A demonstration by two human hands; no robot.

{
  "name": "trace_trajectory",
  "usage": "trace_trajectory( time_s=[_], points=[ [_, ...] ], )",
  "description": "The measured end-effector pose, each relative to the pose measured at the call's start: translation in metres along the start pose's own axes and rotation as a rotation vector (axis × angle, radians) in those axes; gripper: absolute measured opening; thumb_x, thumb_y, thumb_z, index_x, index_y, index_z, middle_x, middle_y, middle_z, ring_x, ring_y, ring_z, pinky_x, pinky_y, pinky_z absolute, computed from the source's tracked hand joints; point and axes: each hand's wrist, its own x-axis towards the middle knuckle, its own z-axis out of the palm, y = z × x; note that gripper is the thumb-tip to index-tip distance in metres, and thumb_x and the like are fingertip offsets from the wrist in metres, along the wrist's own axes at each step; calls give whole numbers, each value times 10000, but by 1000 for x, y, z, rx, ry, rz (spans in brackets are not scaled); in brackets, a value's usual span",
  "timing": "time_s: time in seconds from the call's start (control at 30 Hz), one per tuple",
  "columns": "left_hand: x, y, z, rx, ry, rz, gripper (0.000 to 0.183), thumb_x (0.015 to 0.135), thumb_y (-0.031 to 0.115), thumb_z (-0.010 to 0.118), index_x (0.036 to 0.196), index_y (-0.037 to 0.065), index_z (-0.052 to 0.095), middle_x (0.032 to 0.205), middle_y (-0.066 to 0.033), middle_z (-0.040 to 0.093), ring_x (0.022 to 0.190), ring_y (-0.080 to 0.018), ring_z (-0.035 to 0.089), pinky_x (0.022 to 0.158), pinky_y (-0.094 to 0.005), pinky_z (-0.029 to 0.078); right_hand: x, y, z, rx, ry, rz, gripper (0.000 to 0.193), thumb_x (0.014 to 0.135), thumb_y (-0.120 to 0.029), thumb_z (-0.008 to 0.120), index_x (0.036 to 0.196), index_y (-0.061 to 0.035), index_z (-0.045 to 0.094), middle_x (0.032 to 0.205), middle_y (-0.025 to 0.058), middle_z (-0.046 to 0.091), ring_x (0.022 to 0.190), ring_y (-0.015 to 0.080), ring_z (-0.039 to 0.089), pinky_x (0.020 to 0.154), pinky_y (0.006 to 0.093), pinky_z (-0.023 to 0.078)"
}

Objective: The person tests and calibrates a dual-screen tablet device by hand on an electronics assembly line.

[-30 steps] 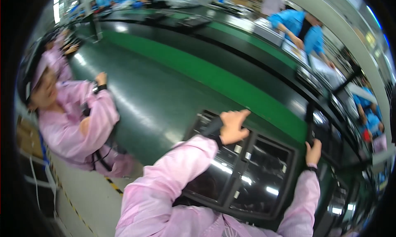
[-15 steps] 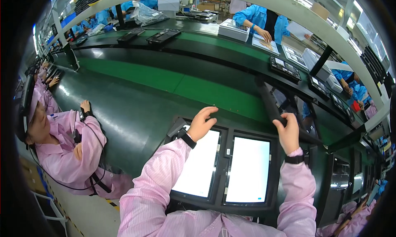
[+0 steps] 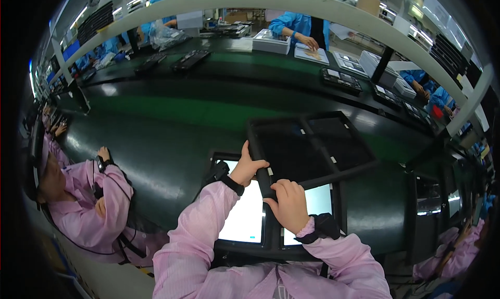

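Nearest to me, at lower centre, a lower tray (image 3: 273, 231) lies flat on the green bench (image 3: 151, 143), with two lit screens (image 3: 240, 223) in its frame. Above it, at centre right of the frame, is the upper tray (image 3: 333, 175), a dark frame with two dark panels (image 3: 289, 148), skewed and overlapping the lower one; I cannot tell whether the two touch.

My right hand (image 3: 290, 205) grasps the near left corner of the upper tray, fingers curled over the rim, thumb below. My left hand (image 3: 249, 165) grips its left edge, thumb toward the rim, other fingers partly hidden. How firmly either holds, I cannot tell.

I judge the upper tray stiff and moderately heavy, its panels smooth, slippery and fragile. Both holds being on the left, the far right corner likely wants to dip; the sounder grip is the rim on opposite sides, thumbs clear of the panels.

At left, a co-worker's pink sleeve (image 3: 73, 182) rests by the bench. Beyond, at upper right, dark devices (image 3: 341, 81) lie in a row; at upper centre, a blue-sleeved worker's hand (image 3: 308, 42) is beside a pale box (image 3: 271, 44).
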Motion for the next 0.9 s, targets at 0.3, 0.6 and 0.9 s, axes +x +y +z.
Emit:
trace_trajectory(
  time_s=[0.3, 0.6, 0.9],
  points=[
    [-68, 54, -31, -231, -76, 325, 969, 678, -73, 507, 1521, 156, 88, 1190, -125, 454, 886, -181, 534, 731, -290, 504, -75, 161, -94, -323, 579, 599, 492, 893, -262, 627, 1249, 46, 483, 1118, 205, 528, 1029, 349, 504, 914, 447, 391],
    [-155, 12, -104, -6, -25, 338, 1085, 542, -37, 499, 1537, 106, 91, 1445, -78, 337, 1146, -182, 471, 954, -230, 385, -140, 167, -119, 1511, -56, 946, 532, 995, -470, 392, 1151, 8, 563, 828, 47, 651, 539, 132, 555, 457, 240, 415],
    [-180, -16, -143, 421, 100, 186, 954, 584, 3, 574, 1485, 49, 262, 1378, -125, 367, 1295, -252, 352, 1086, -324, 273, -153, 118, -138, 1066, -528, 957, 404, 908, -192, 598, 1247, 0, 491, 837, -14, 585, 603, 49, 485, 528, 194, 386]
  ],
)
